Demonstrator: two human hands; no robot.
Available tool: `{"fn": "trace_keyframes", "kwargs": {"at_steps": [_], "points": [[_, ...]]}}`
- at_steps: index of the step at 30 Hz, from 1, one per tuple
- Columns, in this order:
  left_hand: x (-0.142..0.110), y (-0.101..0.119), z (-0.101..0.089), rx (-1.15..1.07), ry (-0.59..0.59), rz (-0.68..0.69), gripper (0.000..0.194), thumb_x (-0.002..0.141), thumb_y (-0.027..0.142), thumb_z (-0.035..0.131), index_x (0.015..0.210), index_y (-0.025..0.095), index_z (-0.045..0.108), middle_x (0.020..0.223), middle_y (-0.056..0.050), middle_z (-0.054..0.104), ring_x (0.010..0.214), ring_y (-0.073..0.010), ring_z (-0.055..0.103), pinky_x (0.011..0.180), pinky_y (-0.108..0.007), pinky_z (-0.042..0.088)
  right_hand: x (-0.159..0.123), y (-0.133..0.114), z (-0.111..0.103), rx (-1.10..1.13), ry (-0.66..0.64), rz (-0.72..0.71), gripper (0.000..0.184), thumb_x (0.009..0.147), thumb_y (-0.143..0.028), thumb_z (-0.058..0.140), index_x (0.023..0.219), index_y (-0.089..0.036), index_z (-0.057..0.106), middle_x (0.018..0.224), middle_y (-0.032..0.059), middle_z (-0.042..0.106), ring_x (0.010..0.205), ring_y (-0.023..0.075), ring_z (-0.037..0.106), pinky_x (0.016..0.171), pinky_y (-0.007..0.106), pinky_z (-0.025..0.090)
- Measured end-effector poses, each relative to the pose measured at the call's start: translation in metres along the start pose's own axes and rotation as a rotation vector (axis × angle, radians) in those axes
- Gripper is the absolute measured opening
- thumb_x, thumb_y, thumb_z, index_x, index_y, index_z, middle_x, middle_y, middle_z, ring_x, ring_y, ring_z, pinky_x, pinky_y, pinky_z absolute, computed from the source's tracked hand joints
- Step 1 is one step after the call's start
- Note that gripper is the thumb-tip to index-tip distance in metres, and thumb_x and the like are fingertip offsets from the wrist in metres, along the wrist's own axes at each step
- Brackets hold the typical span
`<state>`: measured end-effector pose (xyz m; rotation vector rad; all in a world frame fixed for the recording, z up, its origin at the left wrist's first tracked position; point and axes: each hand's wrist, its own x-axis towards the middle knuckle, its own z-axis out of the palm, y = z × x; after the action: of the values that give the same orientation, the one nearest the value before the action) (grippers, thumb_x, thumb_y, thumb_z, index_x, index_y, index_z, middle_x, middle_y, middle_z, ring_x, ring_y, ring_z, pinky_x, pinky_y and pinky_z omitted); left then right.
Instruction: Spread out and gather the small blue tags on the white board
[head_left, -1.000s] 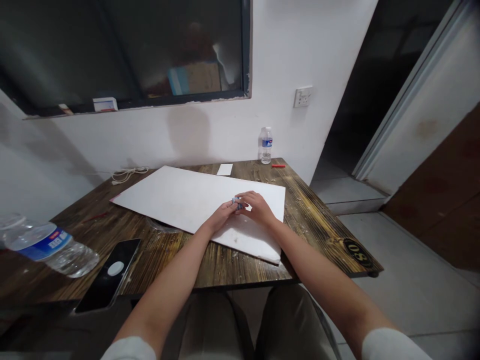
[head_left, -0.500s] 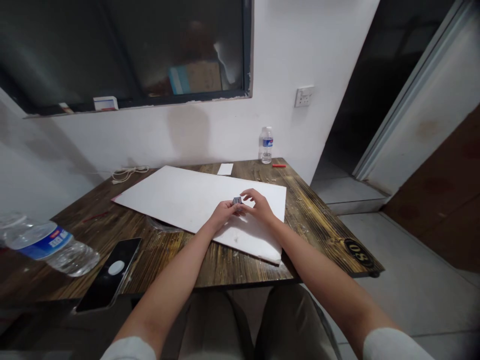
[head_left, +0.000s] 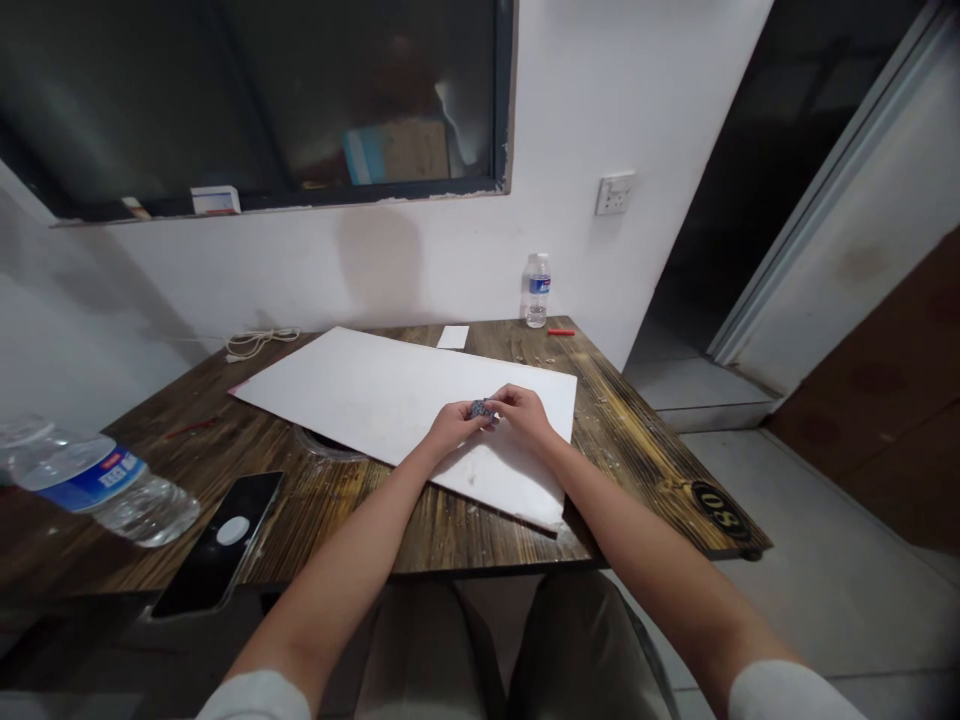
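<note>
Above the right half of a large white board [head_left: 360, 385], my two hands meet around a small dark blue-grey patterned object [head_left: 481, 408]. It looks like a little block, too small to name for certain. My left hand [head_left: 452, 425] is closed, gripping it from the left between thumb and fingers. From the right, my right hand [head_left: 523, 412] pinches at its edge with thumb and fingertips together. The fingers cover part of the object.
A phone [head_left: 217, 545] and a large water bottle [head_left: 97, 480] are at the table's left. Behind the board are a white cable [head_left: 259, 343], a white card [head_left: 453, 337], a small bottle [head_left: 538, 290] and a red stick-like item [head_left: 561, 332]. The wooden table [head_left: 637, 450] extends right.
My right hand's fingers, raised and apart before, have come down and closed onto the small object's right side. The object appears turned in my left hand. The view has shifted slightly.
</note>
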<state>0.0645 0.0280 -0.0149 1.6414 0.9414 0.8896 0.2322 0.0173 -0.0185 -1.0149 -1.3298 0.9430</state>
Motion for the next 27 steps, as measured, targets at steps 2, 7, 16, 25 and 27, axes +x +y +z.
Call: {"fn": "trace_keyframes", "kwargs": {"at_steps": [2, 7, 16, 25, 27], "points": [[0.0, 0.002, 0.0, -0.012, 0.023, -0.002, 0.027, 0.069, 0.036, 0.075, 0.083, 0.013, 0.074, 0.079, -0.011, 0.075, 0.071, -0.019, 0.067, 0.064, -0.028, 0.047, 0.001, -0.001, -0.001, -0.021, 0.016, -0.031, 0.026, 0.064, -0.044, 0.075, 0.067, -0.02, 0.066, 0.068, 0.0021, 0.066, 0.062, 0.0156, 0.057, 0.059, 0.029, 0.046], [-0.001, 0.008, -0.002, 0.009, 0.125, -0.057, 0.026, 0.063, 0.035, 0.08, 0.076, 0.013, 0.074, 0.071, -0.009, 0.073, 0.062, -0.0168, 0.063, 0.056, -0.026, 0.043, 0.003, 0.003, -0.001, -0.065, 0.009, -0.049, 0.026, 0.067, -0.043, 0.072, 0.08, -0.02, 0.071, 0.072, 0.0015, 0.067, 0.06, 0.0141, 0.055, 0.059, 0.028, 0.044], [0.0, 0.004, -0.004, -0.016, 0.131, -0.083, 0.027, 0.063, 0.033, 0.079, 0.079, 0.012, 0.073, 0.072, -0.009, 0.073, 0.062, -0.0167, 0.063, 0.055, -0.026, 0.043, 0.005, 0.008, -0.001, -0.064, 0.042, 0.029, 0.031, 0.059, -0.046, 0.077, 0.063, -0.02, 0.061, 0.058, -0.0009, 0.061, 0.055, 0.0143, 0.055, 0.056, 0.028, 0.042], [0.002, 0.006, -0.005, -0.059, 0.233, -0.055, 0.028, 0.06, 0.035, 0.081, 0.072, 0.012, 0.071, 0.067, -0.008, 0.071, 0.061, -0.016, 0.061, 0.057, -0.028, 0.047, 0.005, 0.003, -0.008, -0.006, 0.129, 0.035, 0.039, 0.059, -0.045, 0.078, 0.086, -0.02, 0.065, 0.062, -0.001, 0.063, 0.051, 0.014, 0.052, 0.052, 0.029, 0.043], [0.003, 0.006, -0.005, -0.092, 0.266, -0.056, 0.031, 0.059, 0.036, 0.082, 0.076, 0.012, 0.072, 0.067, -0.008, 0.071, 0.061, -0.0163, 0.062, 0.057, -0.028, 0.049, 0.006, 0.005, -0.012, -0.061, 0.165, 0.054, 0.036, 0.06, -0.041, 0.079, 0.086, -0.021, 0.064, 0.063, -0.0005, 0.064, 0.053, 0.015, 0.054, 0.052, 0.029, 0.043]]}}
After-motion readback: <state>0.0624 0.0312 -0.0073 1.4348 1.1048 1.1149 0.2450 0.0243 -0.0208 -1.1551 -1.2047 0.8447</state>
